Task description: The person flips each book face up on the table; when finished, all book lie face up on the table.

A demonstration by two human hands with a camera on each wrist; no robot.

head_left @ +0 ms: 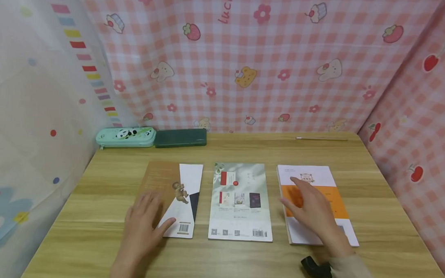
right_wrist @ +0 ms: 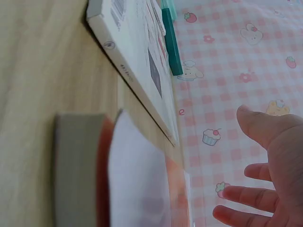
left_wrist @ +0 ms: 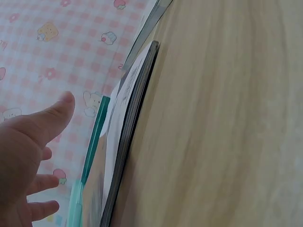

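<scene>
Three books lie in a row on the wooden table. My left hand [head_left: 144,222] hovers over the lower left part of the brown and white book [head_left: 186,174], fingers spread and holding nothing. The pale green book [head_left: 241,225] in the middle has pictures of books on its cover and is untouched. Over the white and orange book [head_left: 318,175] on the right is my right hand [head_left: 312,209], thumb and fingers apart. Both wrist views show air between each hand, left [left_wrist: 28,156] and right [right_wrist: 279,165], and the book beneath it.
At the back left a mint pencil case [head_left: 127,137] with a panda print stands beside a dark green case [head_left: 181,138]. A thin pencil [head_left: 322,139] lies along the back right edge. A pink checked curtain [head_left: 225,53] hangs behind the table [head_left: 240,262].
</scene>
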